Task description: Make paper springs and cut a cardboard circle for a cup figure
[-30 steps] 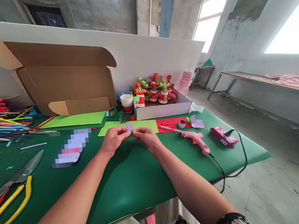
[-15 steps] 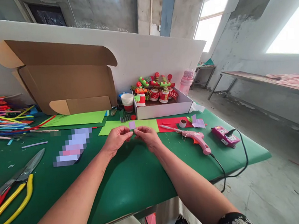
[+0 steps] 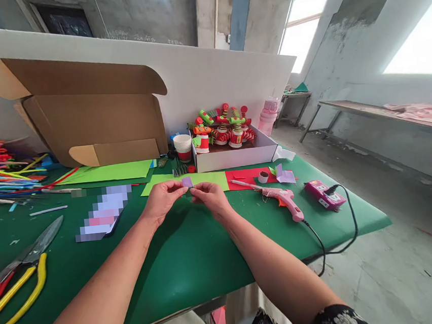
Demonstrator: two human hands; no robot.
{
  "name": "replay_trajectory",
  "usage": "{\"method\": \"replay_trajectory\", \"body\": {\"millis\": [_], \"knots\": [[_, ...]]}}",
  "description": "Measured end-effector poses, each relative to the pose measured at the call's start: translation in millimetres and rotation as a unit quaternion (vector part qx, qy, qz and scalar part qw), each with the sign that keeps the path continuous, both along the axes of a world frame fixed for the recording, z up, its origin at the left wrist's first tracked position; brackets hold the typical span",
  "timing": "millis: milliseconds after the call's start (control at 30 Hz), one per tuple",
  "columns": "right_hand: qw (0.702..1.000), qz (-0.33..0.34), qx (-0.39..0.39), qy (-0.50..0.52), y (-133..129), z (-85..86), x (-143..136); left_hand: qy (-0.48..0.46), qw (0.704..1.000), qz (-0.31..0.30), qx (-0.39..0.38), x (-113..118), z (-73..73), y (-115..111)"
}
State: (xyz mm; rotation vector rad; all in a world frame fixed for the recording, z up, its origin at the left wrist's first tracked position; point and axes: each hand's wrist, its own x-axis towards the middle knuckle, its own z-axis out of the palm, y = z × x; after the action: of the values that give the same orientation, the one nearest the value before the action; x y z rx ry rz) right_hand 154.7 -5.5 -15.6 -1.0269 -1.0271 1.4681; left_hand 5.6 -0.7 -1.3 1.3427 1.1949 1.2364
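Observation:
A small piece of purple paper (image 3: 187, 182) is pinched between the fingertips of both hands, above the green tabletop. My left hand (image 3: 163, 200) is closed on its left side, thumb against fingers. From the right, my right hand (image 3: 211, 197) grips its lower edge in a pinch. Behind the hands lies a light green paper sheet (image 3: 214, 181), with a red paper piece (image 3: 241, 185) to its right. A pink glue gun (image 3: 280, 196) rests to the right of my right hand. Beyond it are a small paper roll (image 3: 263, 177) and another purple paper piece (image 3: 285, 174).
At the back, a shallow box (image 3: 234, 158) holds several red and green paper figures, beside stacked paper cups (image 3: 183, 147). Large scissors (image 3: 30, 261) and a blurred-out phone (image 3: 104, 213) lie left, near colourful pipe cleaners (image 3: 3, 172). A corded purple box (image 3: 324, 195) sits near the right edge.
The purple paper has tilted and shifted slightly left between my fingers. My left hand has moved a little left, and both hands still pinch the paper.

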Motion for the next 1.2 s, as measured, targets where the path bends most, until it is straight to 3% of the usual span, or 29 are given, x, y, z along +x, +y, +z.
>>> {"method": "replay_trajectory", "body": {"millis": [433,733,933,1067,1200], "knots": [[1.0,0.002,-0.009,0.004,1,2.2,1,0.015,0.999,0.026,0.02,3,-0.1,-1],[0.995,-0.012,0.069,-0.077,5,-3.8,2,-0.017,0.998,-0.031,-0.057,-1,-3.1,0],[0.992,-0.051,0.086,-0.083,13,-3.1,4,-0.024,0.998,-0.019,-0.052,-3,-0.7,3],[0.973,-0.142,0.065,-0.169,0,5.1,4,-0.039,0.999,0.006,-0.025,-3,8.1,1],[0.965,-0.106,0.136,-0.197,-35,17.2,27,-0.05,0.999,-0.003,-0.011,7,15.3,-10]]}}
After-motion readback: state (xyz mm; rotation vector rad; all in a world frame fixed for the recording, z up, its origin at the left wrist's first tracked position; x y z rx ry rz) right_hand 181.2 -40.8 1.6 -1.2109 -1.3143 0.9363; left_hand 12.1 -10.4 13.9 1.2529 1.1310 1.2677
